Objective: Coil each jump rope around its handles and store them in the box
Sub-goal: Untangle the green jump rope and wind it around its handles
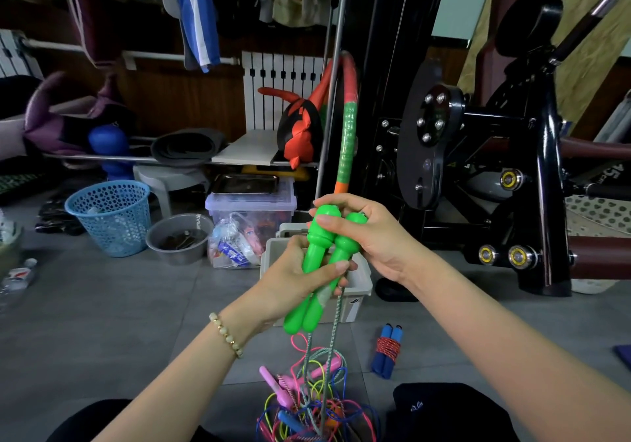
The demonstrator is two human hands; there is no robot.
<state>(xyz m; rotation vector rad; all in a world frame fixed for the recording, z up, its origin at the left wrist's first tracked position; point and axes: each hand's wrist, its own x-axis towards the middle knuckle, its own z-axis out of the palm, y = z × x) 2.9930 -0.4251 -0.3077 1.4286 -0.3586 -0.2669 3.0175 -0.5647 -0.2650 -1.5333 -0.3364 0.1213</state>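
Holding the pair of green handles [313, 256] side by side above the box [359, 281] is where I have things: the left hand [293, 272] wraps the lower half of both, thumb [337, 266] laid across the front and the other fingers curled behind, while the right hand [374, 236] closes round the knobbed top ends, thumb over the near one. Neither hand has any slack in it; both are clamped on the handles. The grey-green cord [336, 322] drops from beside the left fingers straight down into the heap of ropes [307, 404] on the floor [119, 322] between my knees, pink, blue and yellow lines all tangled through it. No turn of cord is on the handles that I can see, so I judge this to be the start of the coiling step for this rope. A blue-handled rope [387, 349] lies wound up on the floor just beside the box, not yet inside it.

Next I would want the left hand alone to carry the handles so the right can let go, reach down for the cord and lead it round the pair. The catch is the heap: the cord runs into the knot of other ropes, and pulling could drag them up with it, so it calls for drawing the line free a little at a time
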